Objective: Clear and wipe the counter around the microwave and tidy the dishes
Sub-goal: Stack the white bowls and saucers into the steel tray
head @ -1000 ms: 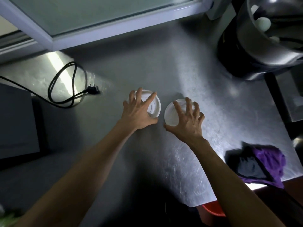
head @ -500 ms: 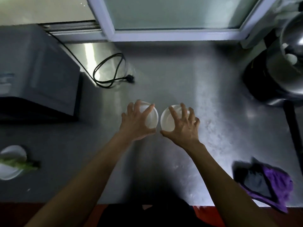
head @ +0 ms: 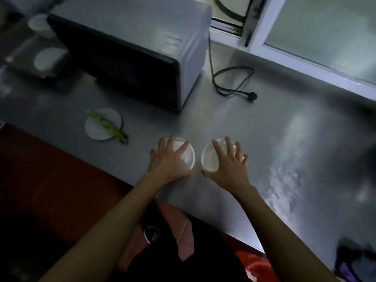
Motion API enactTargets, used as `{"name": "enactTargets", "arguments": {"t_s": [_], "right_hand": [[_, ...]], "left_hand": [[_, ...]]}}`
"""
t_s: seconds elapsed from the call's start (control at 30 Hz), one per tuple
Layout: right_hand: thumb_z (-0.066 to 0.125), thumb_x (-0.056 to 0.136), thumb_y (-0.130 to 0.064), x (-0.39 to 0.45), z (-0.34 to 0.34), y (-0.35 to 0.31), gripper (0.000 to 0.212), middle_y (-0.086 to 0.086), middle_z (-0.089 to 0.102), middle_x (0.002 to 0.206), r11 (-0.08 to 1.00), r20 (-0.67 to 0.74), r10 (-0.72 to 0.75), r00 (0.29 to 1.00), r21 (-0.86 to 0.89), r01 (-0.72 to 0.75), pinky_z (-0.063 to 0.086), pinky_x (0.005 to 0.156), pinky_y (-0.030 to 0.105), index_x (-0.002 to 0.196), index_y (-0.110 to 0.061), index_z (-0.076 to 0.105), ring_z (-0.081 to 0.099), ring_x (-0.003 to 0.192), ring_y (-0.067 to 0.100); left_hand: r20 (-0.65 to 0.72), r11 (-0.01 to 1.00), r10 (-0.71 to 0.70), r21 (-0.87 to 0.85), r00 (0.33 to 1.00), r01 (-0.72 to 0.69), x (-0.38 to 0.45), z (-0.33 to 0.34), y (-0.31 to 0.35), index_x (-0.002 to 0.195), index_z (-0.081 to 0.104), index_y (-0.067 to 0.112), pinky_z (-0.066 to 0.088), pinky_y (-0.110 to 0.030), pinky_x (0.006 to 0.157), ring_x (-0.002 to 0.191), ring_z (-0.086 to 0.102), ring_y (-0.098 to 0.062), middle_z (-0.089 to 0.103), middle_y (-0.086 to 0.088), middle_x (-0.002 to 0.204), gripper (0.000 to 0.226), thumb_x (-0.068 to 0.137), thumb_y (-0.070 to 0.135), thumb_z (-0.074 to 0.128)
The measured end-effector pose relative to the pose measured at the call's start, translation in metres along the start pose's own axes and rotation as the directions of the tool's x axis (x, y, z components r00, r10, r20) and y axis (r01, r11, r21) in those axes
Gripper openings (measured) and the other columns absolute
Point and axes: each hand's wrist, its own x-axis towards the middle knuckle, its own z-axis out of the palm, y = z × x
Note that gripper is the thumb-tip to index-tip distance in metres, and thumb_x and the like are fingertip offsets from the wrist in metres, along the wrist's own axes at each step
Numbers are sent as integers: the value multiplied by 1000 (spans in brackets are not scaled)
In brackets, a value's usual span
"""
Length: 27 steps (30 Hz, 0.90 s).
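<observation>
Your view swings left to the microwave and littered saucer, while left hand and right hand stay splayed, gripping the two white bowls on the surface.

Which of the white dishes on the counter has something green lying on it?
The small plate left of both hands, in front of the microwave. A green vegetable strip lies across it; nothing green shows in the other dishes.

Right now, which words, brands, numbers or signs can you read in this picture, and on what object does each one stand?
No text can be read.
Sticker on the microwave side: printed lines, too blurred to read.
Round emblem on the dark clothing below the counter: a mark, unreadable.
The two white bowls under the left hand and right hand: no print visible.
</observation>
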Motion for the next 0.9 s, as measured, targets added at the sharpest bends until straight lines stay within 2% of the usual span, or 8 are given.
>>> {"name": "enactTargets", "arguments": {"t_s": [0.13,0.3,0.37,0.47,0.6,0.73,0.9], "right_hand": [[62,67,-81,-8,14,-81,110,7,2,164,989,18,-139,990,-46,139,29,108,63,154,-36,11,8,147,42],[60,66,-80,-19,26,-179,109,5,-2,164,963,50,-266,963,-33,268,24,111,62,154,-38,11,2,148,39],[51,64,-84,-23,27,-209,107,6,0,163,948,42,-312,949,-43,314,24,111,61,153,-39,13,4,148,39],[55,65,-83,-24,27,-251,106,8,3,163,916,46,-390,920,-78,393,25,109,61,153,-38,15,8,146,40],[44,56,-86,-16,28,-298,110,10,10,161,888,63,-447,892,-92,451,26,108,60,152,-38,19,13,145,41],[60,60,-82,7,30,-336,110,10,11,161,853,51,-508,860,-106,510,28,108,62,152,-38,18,16,145,41],[62,63,-81,48,31,-379,110,9,6,162,822,50,-563,825,-70,565,24,111,65,153,-40,12,10,147,39]], "left_hand": [[-37,993,-109,-43,993,107,-53,-8,-78,152,10,47,29,-62,106,143,8,-38,2,-4,158,103,67,73,62],[-55,973,-219,-81,974,214,-120,-20,-160,153,8,46,26,-62,108,145,5,-37,-1,-3,161,104,69,75,62],[-69,958,-272,-116,960,263,-140,-22,-186,153,6,47,24,-62,110,146,3,-37,-3,-3,162,106,69,77,62],[-86,932,-349,-137,933,336,-164,-24,-219,153,4,47,27,-62,109,146,3,-37,-2,-4,162,107,69,78,62],[-106,896,-430,-170,897,409,-182,-29,-255,152,7,47,29,-63,108,146,5,-37,-1,-4,161,105,68,78,62],[-127,869,-484,-184,866,459,-187,-35,-287,151,7,48,30,-61,107,145,6,-38,0,-2,160,105,66,77,62],[-128,838,-536,-199,835,508,-173,-48,-328,150,5,51,29,-62,108,145,5,-36,0,-1,160,107,62,78,61]]}}
